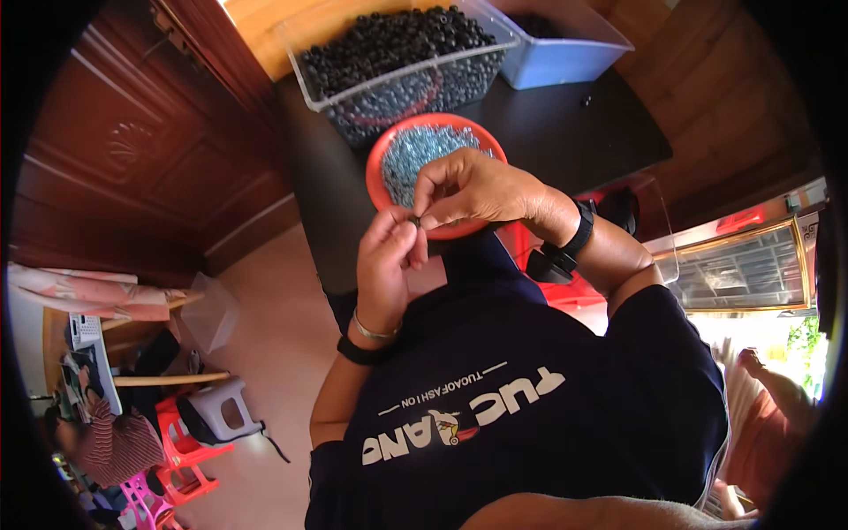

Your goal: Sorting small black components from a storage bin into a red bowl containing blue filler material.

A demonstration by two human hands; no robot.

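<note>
My left hand [385, 265] and my right hand [486, 187] meet at the fingertips, over the near edge of an orange-red bowl [374, 181]. Pinched between them is a small dark piece [415, 221], too small and too covered by fingers to name. Small shiny silver-blue pieces [408, 159] fill the bowl, partly hidden behind my right hand. Just beyond the bowl stands a clear plastic bin [424, 88], heaped with small black ring-like parts [389, 44].
A bluish-white bin [565, 62] with dark contents stands on the black table [331, 203] at the back right, near a small loose dark part [586, 102]. At the lower left are red stools [181, 442] and a person in a striped top [124, 449].
</note>
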